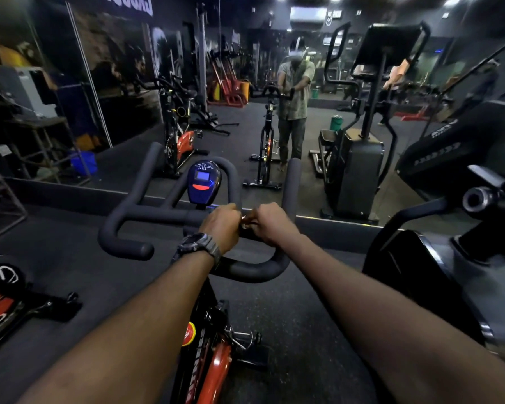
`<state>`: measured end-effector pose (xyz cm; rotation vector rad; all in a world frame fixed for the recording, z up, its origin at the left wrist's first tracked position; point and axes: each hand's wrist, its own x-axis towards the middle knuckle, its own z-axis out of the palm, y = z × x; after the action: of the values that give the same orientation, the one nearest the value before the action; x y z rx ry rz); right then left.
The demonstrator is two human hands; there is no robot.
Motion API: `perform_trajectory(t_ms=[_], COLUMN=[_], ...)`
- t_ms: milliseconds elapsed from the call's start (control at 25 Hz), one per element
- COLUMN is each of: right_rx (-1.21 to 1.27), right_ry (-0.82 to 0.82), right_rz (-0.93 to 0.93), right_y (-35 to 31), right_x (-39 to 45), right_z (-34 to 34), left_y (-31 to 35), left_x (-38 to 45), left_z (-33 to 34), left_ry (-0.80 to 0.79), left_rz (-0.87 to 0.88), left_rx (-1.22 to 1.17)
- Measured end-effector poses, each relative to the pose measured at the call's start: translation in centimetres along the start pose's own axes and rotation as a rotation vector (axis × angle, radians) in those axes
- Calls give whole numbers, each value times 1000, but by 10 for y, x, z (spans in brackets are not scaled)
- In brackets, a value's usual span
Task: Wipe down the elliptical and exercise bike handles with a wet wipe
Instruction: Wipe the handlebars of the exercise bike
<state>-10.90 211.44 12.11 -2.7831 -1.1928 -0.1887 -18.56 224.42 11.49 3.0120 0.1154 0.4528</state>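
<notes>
1. Nearest, both bare forearms are reaching forward over the red and black frame (213, 365) of the exercise bike; a dark wristwatch (197, 243) is sitting on the left wrist.
2. Left hand (220, 225) is curling over the black centre bar of the handlebar (129, 214), knuckles up, fingers wrapping the bar.
3. Right hand (271, 224) is lying just beside the left, almost touching it, fingers bent down onto the same bar.
4. Between the two hands a small pale scrap (245, 221) is showing; whether it is the wet wipe cannot be told, nor which hand is pinching it.
5. Behind the hands, the bike's blue console (203, 182) is standing upright, screen lit, with the handlebar's forward loops rising on either side.
6. At right, part of the elliptical (478, 199) is standing close by, a metal knob facing the viewer.
7. At left, a second red bike (0, 307) is showing partly on the dark floor.
8. Farthest, a wall mirror (274, 97) is reflecting the person bending over the bike, a stepper machine and further gym equipment.
</notes>
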Motion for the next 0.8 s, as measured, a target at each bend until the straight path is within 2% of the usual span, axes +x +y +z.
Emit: perform_trajectory(t_ms=[160,360,560,720,800], right_rx=[60,91,99,92,118], right_ry=[-56,46,-12,72,131], right_rz=[-15,4,23,-61,-95], right_y=[47,0,36,-20,-10], right_x=[-13,-7,-18,6,3], right_z=[-16,1,-12,5,8], left_y=[-2,-5,-21,-26,-30], left_x=[1,-3,-10,-15,-15], left_z=[6,4,3,6,8], left_ry=[4,24,18,32,42], left_rz=[21,18,4,-13,-11], left_rx=[-2,-23,0,-16,-31])
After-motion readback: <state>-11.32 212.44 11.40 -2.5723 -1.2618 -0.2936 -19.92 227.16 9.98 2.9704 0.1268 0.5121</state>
